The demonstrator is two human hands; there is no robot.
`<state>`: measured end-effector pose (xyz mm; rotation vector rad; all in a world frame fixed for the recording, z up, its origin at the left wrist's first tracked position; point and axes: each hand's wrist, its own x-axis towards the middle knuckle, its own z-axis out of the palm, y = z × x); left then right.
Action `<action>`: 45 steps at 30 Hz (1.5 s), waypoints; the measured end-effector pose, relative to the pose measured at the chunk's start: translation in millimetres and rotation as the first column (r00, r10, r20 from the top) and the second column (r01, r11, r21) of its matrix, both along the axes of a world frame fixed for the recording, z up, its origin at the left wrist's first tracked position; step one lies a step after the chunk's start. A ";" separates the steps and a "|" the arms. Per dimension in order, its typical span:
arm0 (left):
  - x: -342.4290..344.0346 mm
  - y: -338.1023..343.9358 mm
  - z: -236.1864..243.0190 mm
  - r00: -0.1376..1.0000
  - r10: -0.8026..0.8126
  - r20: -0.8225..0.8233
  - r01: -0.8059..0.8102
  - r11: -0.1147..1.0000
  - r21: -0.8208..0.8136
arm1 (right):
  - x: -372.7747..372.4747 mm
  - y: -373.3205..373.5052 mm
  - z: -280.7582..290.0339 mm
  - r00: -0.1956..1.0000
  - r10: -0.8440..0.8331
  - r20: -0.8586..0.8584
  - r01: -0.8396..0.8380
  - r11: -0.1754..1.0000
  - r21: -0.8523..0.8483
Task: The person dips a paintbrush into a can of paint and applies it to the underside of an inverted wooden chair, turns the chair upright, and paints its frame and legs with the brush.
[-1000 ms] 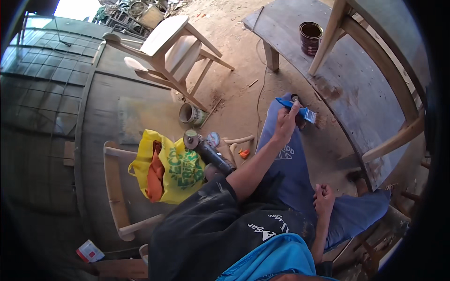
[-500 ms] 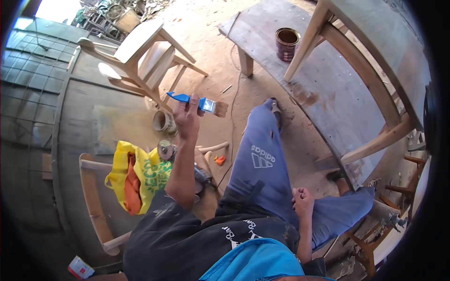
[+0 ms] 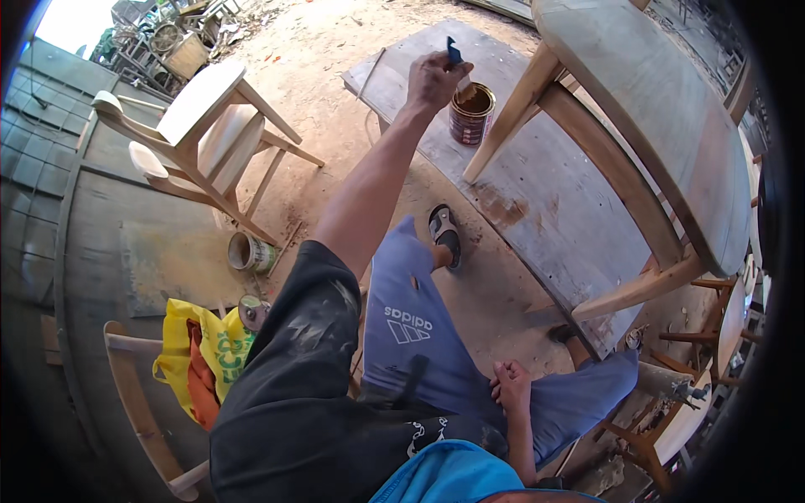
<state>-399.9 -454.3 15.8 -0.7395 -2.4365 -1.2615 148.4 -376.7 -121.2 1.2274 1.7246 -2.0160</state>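
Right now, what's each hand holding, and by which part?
Left hand: the paintbrush, gripped by its blue handle. Right hand: loosely curled, nothing visible in it.

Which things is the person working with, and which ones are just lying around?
Working with:
blue-handled brush, in the left hand
open tin, at the brush's lower end
table holding the tin
probably the wooden chair on it

Seemingly just lying around:
yellow bag
orange cloth inside it
open can on the ground
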 end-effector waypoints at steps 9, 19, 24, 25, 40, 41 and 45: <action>-40.2 38.9 -59.3 0.996 -0.024 0.081 0.036 0.988 -0.151 | -12.5 7.2 -7.3 0.999 0.005 0.052 -0.002 0.999 -0.054; -6.3 26.5 -38.3 0.979 0.094 0.180 -0.130 0.971 0.199 | -8.8 9.4 -16.4 0.997 0.058 0.059 -0.056 0.998 -0.031; -27.1 33.7 -67.2 0.998 -0.011 -0.060 0.007 0.997 -0.074 | 0.2 7.5 -15.4 0.997 0.061 0.039 -0.061 0.998 0.007; -29.2 37.4 -73.8 0.995 -0.012 -0.095 0.001 0.993 -0.119 | 1.1 7.3 -13.8 0.997 0.048 0.056 -0.048 0.999 0.005; -14.6 -4.6 -44.1 0.834 -0.049 0.549 -0.396 0.639 0.660 | 10.6 8.4 -13.3 0.998 0.054 0.037 -0.055 0.998 0.036; -11.2 -9.3 -49.4 0.837 -0.053 0.545 -0.391 0.638 0.663 | 10.1 8.0 -11.6 0.998 0.055 0.032 -0.056 0.998 0.031; 48.7 -14.4 -67.6 0.727 -0.365 0.581 -0.538 0.222 0.813 | 13.9 9.3 -6.7 0.999 -0.032 0.022 0.032 0.999 0.003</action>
